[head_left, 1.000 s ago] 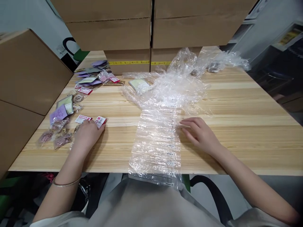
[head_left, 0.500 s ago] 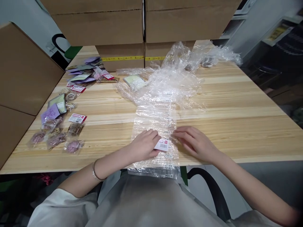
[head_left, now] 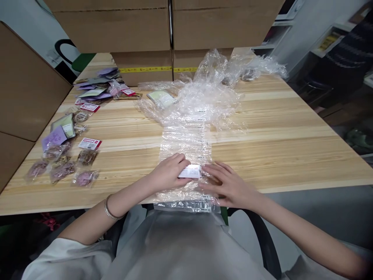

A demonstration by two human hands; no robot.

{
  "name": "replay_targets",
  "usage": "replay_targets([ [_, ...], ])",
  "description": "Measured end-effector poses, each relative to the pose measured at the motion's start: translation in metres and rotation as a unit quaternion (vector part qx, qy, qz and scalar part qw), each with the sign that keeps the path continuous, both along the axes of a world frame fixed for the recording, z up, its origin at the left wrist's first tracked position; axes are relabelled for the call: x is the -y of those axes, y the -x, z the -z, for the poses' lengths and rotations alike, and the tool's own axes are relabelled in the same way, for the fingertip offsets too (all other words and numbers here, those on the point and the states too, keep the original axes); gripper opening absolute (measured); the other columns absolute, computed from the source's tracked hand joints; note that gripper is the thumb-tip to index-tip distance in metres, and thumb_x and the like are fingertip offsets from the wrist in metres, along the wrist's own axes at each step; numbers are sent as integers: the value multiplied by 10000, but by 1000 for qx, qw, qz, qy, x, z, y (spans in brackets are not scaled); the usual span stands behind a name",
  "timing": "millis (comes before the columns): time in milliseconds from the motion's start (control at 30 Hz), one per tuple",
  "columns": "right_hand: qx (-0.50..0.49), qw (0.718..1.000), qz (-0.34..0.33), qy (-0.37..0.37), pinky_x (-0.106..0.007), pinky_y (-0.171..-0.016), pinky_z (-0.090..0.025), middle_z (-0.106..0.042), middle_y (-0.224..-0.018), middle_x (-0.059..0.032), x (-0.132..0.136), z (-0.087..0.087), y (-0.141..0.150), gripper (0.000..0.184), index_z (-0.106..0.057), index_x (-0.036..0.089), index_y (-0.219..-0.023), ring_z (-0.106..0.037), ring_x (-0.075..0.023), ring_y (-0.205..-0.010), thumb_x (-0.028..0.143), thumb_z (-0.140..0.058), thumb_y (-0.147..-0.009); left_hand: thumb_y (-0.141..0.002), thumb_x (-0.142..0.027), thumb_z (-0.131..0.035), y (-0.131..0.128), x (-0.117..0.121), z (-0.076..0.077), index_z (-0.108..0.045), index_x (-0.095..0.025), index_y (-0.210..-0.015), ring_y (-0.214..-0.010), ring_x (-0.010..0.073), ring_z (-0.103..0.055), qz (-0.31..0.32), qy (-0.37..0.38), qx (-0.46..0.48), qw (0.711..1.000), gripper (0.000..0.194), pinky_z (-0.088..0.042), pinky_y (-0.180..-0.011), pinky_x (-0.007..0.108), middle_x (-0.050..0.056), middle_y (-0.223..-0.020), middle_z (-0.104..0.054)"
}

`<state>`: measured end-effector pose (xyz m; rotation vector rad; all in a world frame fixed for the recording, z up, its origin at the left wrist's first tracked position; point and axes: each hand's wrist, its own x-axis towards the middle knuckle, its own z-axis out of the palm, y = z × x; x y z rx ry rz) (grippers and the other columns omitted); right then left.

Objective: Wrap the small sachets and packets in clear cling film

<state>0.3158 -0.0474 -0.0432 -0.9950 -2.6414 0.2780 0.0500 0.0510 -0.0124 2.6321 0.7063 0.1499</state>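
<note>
My left hand (head_left: pixel 168 173) is closed on the left end of a small white-and-red labelled card (head_left: pixel 190 171). Whether a packet hangs from the card is hidden by my fingers. Under the card lies a long clear plastic strip (head_left: pixel 183 140) with dark marks along its right side, running toward me over the table edge. My right hand (head_left: pixel 229 186), slightly blurred, has its fingers apart at the strip's right side. Its fingertips are close to the card's right end; I cannot tell whether they touch it.
Crumpled clear plastic (head_left: pixel 206 93) spreads across the far middle of the wooden table (head_left: pixel 279 147). A pale green packet (head_left: pixel 161 99) lies beside it. On the left are small bagged items (head_left: pixel 85 178) and a pile of purple and green packets (head_left: pixel 96 87). Cardboard boxes (head_left: pixel 116 31) stand behind and at left.
My right hand has moved left and its fingers have spread nearer the card. My left hand still grips the card, which now lies straighter. The whole view has shifted slightly.
</note>
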Motion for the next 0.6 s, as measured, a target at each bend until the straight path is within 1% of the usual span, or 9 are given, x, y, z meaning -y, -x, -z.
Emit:
replay_targets([
  [67, -34, 999, -38, -18, -579, -1148, -316, -394, -1563, -104, -2, 1, 6, 595, -442, 319, -1481, -381, -311, -1420, 374, -642, -924, -921, -440, -586, 0, 2, -2, -586, -149, -1127, -935, 237, -554, -12, 24, -9, 1000, 357, -468, -750, 345, 88, -1041, -570],
  [167, -139, 989, -57, 0, -443, -1037, -469, -592, -1373, -81, -8, 1, 14, 393, -605, 289, -1329, -543, -234, -1260, 293, -636, -937, -923, -434, -581, 2, 2, -5, -589, -157, -1148, -907, 224, -559, -27, 57, -7, 998, 357, -469, -749, 339, 84, -1049, -569],
  [233, -221, 973, -35, 49, -380, -946, -526, -623, -1300, -83, -14, 0, 20, 261, -692, 272, -1188, -594, -210, -1171, 288, -645, -932, -929, -490, -570, 5, 0, -7, -601, -179, -1173, -940, 226, -552, -16, 76, 8, 997, 397, -470, -791, 348, 83, -1059, -570],
  [300, -280, 954, 7, 112, -362, -897, -545, -596, -1323, -92, -20, -2, 25, 163, -732, 255, -1063, -620, -200, -1113, 272, -622, -944, -967, -532, -491, 9, -6, -9, -631, -213, -1176, -995, 228, -537, 6, 102, 22, 995, 406, -461, -858, 366, 77, -1057, -575],
  [400, -314, 928, 91, 181, -365, -872, -532, -580, -1325, -103, -29, -5, 32, 158, -725, 221, -934, -629, -203, -1083, 252, -573, -967, -1037, -517, -281, 13, -17, -8, -672, -238, -1148, -1043, 215, -532, 5, 169, 38, 985, 493, -449, -929, 383, 70, -1048, -592],
  [467, -314, 913, 142, 217, -352, -824, -517, -625, -1209, -96, -33, -7, 36, 194, -702, 208, -855, -637, -203, -1036, 269, -559, -972, -1048, -510, -163, 15, -25, -8, -683, -226, -1144, -1037, 208, -559, -8, 221, 53, 974, 601, -460, -941, 389, 77, -1052, -619],
  [533, -308, 899, 182, 251, -339, -771, -499, -645, -1057, -80, -36, -8, 40, 242, -671, 202, -782, -640, -196, -953, 295, -552, -972, -1046, -505, -83, 17, -31, -10, -684, -214, -1165, -997, 204, -605, -26, 274, 75, 958, 679, -495, -896, 384, 86, -1053, -664],
  [567, -306, 894, 197, 263, -336, -755, -491, -639, -989, -71, -37, -9, 41, 270, -652, 201, -745, -635, -193, -918, 301, -546, -972, -1047, -495, -67, 18, -34, -11, -684, -213, -1172, -966, 200, -627, -47, 287, 97, 952, 689, -513, -857, 377, 87, -1051, -686],
  [600, -307, 889, 207, 269, -335, -752, -485, -627, -937, -65, -38, -9, 41, 296, -630, 199, -708, -629, -195, -906, 302, -541, -971, -1052, -482, -85, 20, -35, -13, -682, -212, -1173, -940, 196, -642, -82, 280, 134, 947, 666, -525, -822, 368, 86, -1053, -700],
])
